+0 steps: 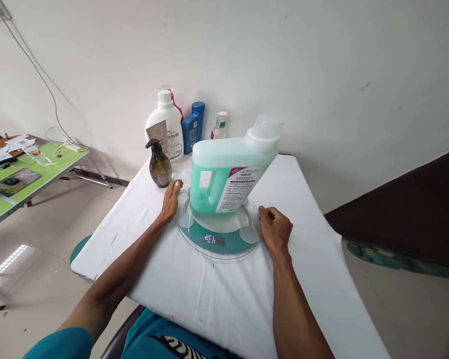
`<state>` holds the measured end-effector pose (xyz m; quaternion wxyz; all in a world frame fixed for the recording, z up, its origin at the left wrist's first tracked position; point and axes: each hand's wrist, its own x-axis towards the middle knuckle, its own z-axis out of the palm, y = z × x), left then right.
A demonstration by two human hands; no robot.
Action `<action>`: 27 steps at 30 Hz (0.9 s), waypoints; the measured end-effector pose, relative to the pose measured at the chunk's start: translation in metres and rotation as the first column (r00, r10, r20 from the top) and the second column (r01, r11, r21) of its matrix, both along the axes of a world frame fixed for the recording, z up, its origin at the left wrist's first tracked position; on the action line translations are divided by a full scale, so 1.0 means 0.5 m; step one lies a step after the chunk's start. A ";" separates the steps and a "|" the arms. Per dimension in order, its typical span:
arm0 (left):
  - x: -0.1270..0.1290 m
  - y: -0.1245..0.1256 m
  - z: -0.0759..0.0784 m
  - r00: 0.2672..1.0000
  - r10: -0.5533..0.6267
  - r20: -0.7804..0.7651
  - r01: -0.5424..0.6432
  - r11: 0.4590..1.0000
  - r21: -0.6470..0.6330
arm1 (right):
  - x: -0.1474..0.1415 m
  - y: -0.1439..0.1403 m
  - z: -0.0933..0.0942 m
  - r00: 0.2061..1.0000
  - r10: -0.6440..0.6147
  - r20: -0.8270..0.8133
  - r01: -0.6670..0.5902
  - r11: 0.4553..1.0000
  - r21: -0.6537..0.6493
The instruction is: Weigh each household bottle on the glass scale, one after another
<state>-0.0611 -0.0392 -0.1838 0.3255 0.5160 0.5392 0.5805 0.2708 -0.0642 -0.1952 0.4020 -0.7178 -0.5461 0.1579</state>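
A round glass scale with a green band lies on the white cloth, and its lit display seems to read from the far side. Standing on the glass is a large jug of green liquid, its clear cap and neck slanting to the right. My left hand is at the scale's left rim, fingers stretched out, holding nothing. At the right rim, my right hand is loosely curled with no object visible in it; whether it touches the glass is unclear. Neither hand is on the jug.
A brown pump bottle stands just beyond my left hand. Behind it, near the wall, are a white detergent bottle, a blue bottle and a small clear bottle. A green table stands further left.
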 end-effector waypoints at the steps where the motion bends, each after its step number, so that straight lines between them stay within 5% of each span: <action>1: 0.002 -0.001 -0.004 0.999 -0.022 0.041 0.022 1.000 -0.011 | -0.001 0.000 0.001 1.000 0.002 0.002 -0.002 1.000 -0.004; 8: 0.010 -0.004 -0.024 0.969 -0.088 0.231 0.092 0.996 -0.007 | -0.002 -0.002 0.006 1.000 0.009 -0.006 -0.009 1.000 -0.001; 27: 0.022 0.003 -0.046 0.949 -0.037 0.313 0.054 0.997 -0.046 | -0.003 -0.007 0.017 0.990 -0.008 -0.142 0.000 0.998 -0.055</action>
